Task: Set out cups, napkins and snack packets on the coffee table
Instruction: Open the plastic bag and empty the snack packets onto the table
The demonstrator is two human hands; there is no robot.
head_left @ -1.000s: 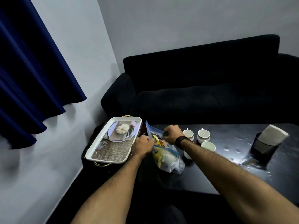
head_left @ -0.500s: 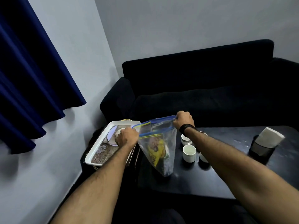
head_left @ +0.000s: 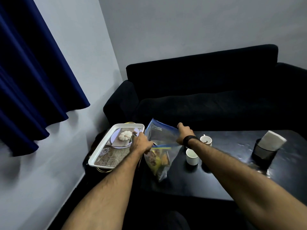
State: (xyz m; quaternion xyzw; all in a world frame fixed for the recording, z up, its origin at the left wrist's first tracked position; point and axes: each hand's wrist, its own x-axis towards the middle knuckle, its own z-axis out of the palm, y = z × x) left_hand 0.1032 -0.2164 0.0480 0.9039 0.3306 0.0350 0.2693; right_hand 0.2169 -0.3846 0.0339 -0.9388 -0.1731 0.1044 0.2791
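Note:
A clear zip bag (head_left: 162, 151) with a blue seal stands on the black coffee table (head_left: 232, 176), yellow and brown snack packets (head_left: 156, 161) showing inside it. My left hand (head_left: 142, 144) grips the near side of the bag's mouth. My right hand (head_left: 184, 132), with a black wristband, grips the far side, and the mouth is pulled apart. Two white cups (head_left: 192, 156) (head_left: 206, 140) stand just right of the bag; my right forearm may hide another. White napkins (head_left: 271, 141) sit in a dark holder (head_left: 262, 154) at the table's right.
A white printed tray (head_left: 116, 145) lies left of the table over a dark stand with a yellow cord. A black sofa (head_left: 207, 97) runs behind the table. Blue curtains (head_left: 33, 80) hang on the left wall.
The bag was lifted off the table, then lowered again. Both hands have pulled its mouth wider, the right hand reaching farther back.

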